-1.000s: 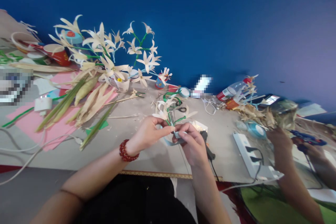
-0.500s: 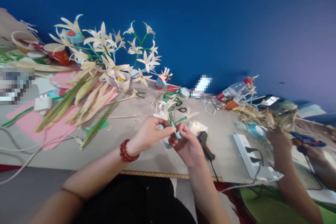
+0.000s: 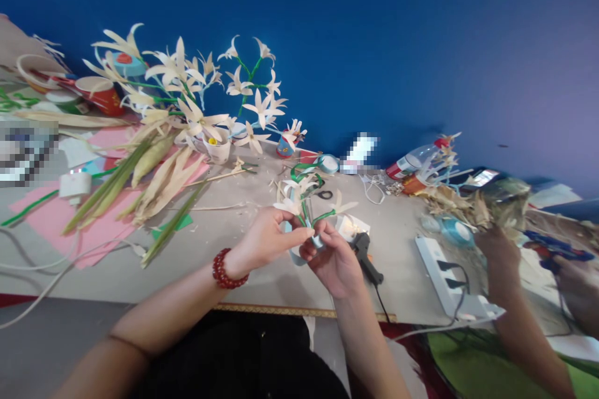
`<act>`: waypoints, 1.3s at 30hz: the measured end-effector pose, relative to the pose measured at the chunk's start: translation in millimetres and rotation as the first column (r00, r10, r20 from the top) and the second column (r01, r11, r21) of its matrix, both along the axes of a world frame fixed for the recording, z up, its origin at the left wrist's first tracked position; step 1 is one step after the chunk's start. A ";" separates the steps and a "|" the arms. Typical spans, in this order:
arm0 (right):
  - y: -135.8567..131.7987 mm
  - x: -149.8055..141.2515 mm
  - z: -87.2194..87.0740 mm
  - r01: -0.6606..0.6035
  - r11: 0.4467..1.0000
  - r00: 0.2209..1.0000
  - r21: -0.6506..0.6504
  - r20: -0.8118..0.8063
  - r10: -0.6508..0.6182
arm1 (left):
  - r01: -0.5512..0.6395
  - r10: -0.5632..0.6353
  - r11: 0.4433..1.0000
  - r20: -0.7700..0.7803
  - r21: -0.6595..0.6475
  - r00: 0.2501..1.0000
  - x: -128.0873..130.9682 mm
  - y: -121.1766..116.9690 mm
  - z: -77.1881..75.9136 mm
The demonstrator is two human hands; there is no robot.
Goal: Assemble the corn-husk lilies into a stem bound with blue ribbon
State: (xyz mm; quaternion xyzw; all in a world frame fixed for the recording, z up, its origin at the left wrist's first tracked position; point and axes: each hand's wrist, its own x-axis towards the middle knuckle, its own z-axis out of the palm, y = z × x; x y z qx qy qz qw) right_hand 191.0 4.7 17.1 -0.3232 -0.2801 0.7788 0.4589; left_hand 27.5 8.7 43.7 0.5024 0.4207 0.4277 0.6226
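Observation:
In front of me is a small spray of cream-white flowers [image 3: 294, 201] with green-wrapped stems [image 3: 322, 216]. My left hand [image 3: 269, 238] pinches the lower stems between thumb and fingers. My right hand [image 3: 337, 257] is closed at the same spot, its fingertips on a light-blue ribbon or tape [image 3: 316, 240] where the stems meet. Part of a light-blue loop or roll [image 3: 296, 255] shows beneath the hands; the fingers hide the rest. A black glue gun [image 3: 367, 260] lies just right of my right hand.
White flowers in a cup [image 3: 218, 148] stand at the back left. Corn husks [image 3: 166, 190] lie on pink paper [image 3: 44, 212]. Scissors [image 3: 322, 194] lie behind the flowers. A power strip [image 3: 437, 277] sits at right, beside a co-worker's hands [image 3: 498, 252] and a blue glue gun [image 3: 556, 248].
My hands stay almost in place around the stems; the right-hand flower of the spray has shifted slightly right. The co-worker's blue glue gun has moved a little to the right.

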 end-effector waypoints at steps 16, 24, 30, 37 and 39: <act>-2.4 -0.5 2.5 -0.005 1.000 0.999 0.005 -0.042 0.006 | 0.016 -0.015 1.000 -0.021 0.024 1.000 -0.9 -0.6 -2.9; -2.1 0.1 0.4 -0.012 1.000 0.999 0.017 -0.050 0.013 | 0.030 -0.030 1.000 0.019 0.003 0.999 -1.4 -1.2 0.2; -2.5 -1.2 2.4 -0.005 1.000 0.998 0.014 -0.063 0.006 | 0.035 -0.035 0.999 0.003 0.000 0.999 -1.2 -1.3 0.3; -2.5 -1.8 1.7 -0.005 1.000 0.998 0.007 -0.067 0.005 | 0.035 -0.034 0.999 -0.026 0.032 0.999 -2.5 -1.0 0.1; -2.4 -2.2 1.3 -0.005 1.000 0.998 0.004 -0.067 0.005 | 0.036 -0.035 0.999 -0.026 0.032 0.999 -3.1 -1.1 -0.4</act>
